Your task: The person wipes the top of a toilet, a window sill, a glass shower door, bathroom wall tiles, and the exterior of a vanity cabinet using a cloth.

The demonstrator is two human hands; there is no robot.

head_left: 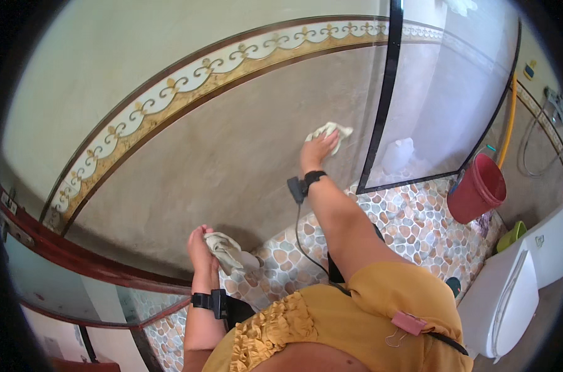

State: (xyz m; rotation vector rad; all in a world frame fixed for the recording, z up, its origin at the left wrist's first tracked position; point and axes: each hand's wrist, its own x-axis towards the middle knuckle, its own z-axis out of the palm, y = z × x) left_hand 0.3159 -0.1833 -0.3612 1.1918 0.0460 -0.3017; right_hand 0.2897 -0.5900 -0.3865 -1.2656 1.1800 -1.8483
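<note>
My right hand (318, 152) is stretched forward and presses a pale cloth (345, 132) against the grey-brown wall (244, 136), close to the black-framed glass panel. Its fingers lie over the cloth, which bunches out beyond them. Lower and to the left, my left hand (199, 248) is closed on a greyish-white cloth (224, 250) that hangs in folds from it. This hand is near the wall's lower part, beside the dark red door frame. A whitish object (251, 260) shows just behind the hanging cloth; its kind is unclear.
A black-framed glass partition (390, 93) stands right of my right hand, with a white jug (398, 155) behind it. A red bucket (477, 189) and a white toilet (504, 304) are at the right. Pebble-patterned floor (411, 217) lies below; a cable (300, 232) hangs from my right wrist.
</note>
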